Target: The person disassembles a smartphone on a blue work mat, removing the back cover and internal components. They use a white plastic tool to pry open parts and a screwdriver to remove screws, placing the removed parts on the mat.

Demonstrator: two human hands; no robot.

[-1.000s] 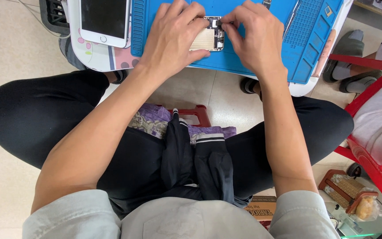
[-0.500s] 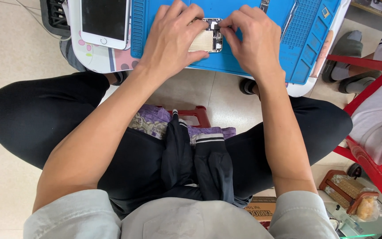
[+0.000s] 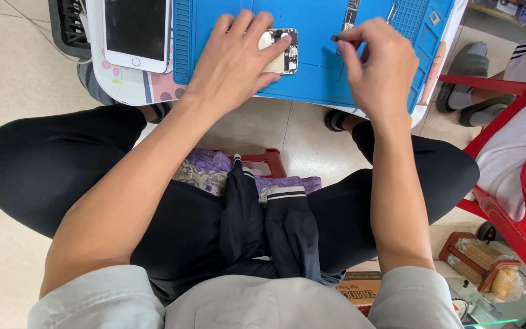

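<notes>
Nearest, at the bottom of the frame, the person's grey sleeves and black-trousered legs fill the view, both forearms stretched up toward the table (image 3: 135,91). A second ago both hands were bunched together over the opened phone body (image 3: 284,49); now the right hand (image 3: 375,64) has drawn away to the upper right, fingers pinched narrow on a tiny dark part (image 3: 335,38), so a small piece seems to have come off the phone. The left hand (image 3: 235,61) stays flat, fingers spread, pressing the phone body onto the blue mat (image 3: 318,73). A thin flex strip (image 3: 351,13) lies just past it, and a white phone (image 3: 136,33) sits upper left
</notes>
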